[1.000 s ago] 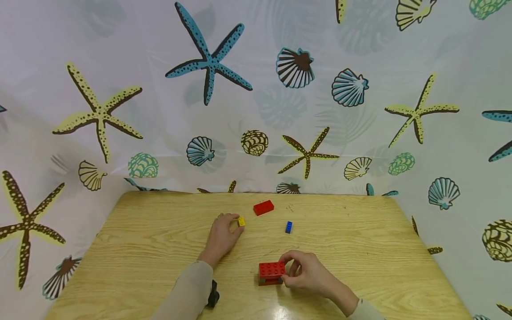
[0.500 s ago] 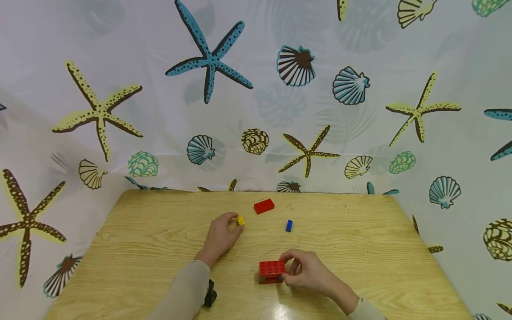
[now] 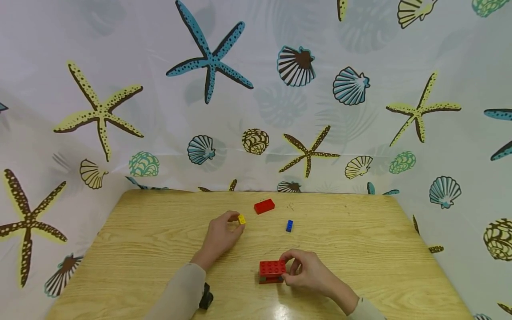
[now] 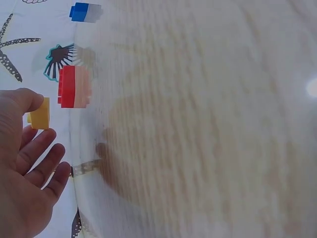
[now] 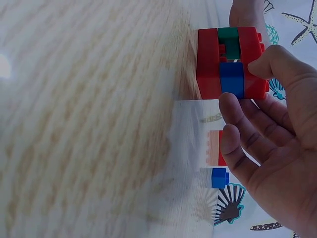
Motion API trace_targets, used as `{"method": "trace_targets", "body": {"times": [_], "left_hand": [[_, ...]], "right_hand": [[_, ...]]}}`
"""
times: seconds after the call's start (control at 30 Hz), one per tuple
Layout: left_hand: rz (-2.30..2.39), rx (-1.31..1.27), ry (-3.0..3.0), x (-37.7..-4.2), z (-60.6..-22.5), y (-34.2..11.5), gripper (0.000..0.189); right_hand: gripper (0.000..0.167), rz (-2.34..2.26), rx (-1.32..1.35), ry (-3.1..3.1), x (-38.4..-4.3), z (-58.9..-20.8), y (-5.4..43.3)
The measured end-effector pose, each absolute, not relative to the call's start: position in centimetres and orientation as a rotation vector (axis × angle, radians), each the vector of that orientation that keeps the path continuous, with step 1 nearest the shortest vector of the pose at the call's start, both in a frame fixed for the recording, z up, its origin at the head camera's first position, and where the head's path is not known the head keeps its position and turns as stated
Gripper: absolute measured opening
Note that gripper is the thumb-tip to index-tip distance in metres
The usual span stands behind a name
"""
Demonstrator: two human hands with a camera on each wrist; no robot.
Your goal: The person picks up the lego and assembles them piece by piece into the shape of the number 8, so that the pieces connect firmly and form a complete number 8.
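Observation:
My left hand (image 3: 220,233) pinches a small yellow toy brick (image 3: 242,219) between thumb and index finger; in the left wrist view that yellow brick (image 4: 41,114) appears raised off the tabletop. With thumb and fingers at its right end, my right hand (image 3: 311,272) grips a stack of toy bricks (image 3: 272,268) standing on the table. Seen from the right wrist, the stack has a red lower brick (image 5: 208,64) and a red upper brick (image 5: 250,49). A blue brick (image 5: 232,79) and a green brick (image 5: 229,42) sit between them, with a gap.
A loose red brick (image 3: 264,206) lies near the back of the wooden table (image 3: 352,240). To its right and nearer is a small blue brick (image 3: 289,226). A curtain (image 3: 240,111) printed with starfish and shells hangs behind the table and along both sides.
My left forearm has shifted slightly left and nearer, while the left hand still pinches the yellow brick, turned a little. The right hand and the stack have stayed in place.

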State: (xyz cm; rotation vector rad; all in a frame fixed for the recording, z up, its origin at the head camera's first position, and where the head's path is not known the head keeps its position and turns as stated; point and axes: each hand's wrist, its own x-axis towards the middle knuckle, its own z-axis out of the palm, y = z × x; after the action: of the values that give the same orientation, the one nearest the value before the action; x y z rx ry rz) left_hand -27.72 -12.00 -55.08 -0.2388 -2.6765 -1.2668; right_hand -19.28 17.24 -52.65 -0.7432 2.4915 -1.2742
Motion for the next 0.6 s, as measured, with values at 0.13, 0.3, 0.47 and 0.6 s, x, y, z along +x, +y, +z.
{"method": "trace_targets", "body": {"times": [0.13, 0.3, 0.47, 0.6], "left_hand": [[-1.299, -0.246, -2.671, -27.4, -54.8, -12.1, 0.043], [-1.322, -0.269, -2.666, -26.9, -54.8, -12.2, 0.042], [-1.357, -0.298, -2.631, -26.3, -54.3, -12.1, 0.040], [-1.375, -0.315, -2.621, -26.0, -54.3, -12.0, 0.041]], "right_hand": [[0.029, -1.283, -0.743, 2.485, -19.3, -52.7, 17.2], [0.029, -1.275, -0.739, 2.486, -19.3, -52.7, 17.3], [0.029, -1.274, -0.738, 2.486, -19.2, -52.6, 17.2], [0.029, -1.280, -0.733, 2.481, -19.3, -52.6, 17.2]]}}
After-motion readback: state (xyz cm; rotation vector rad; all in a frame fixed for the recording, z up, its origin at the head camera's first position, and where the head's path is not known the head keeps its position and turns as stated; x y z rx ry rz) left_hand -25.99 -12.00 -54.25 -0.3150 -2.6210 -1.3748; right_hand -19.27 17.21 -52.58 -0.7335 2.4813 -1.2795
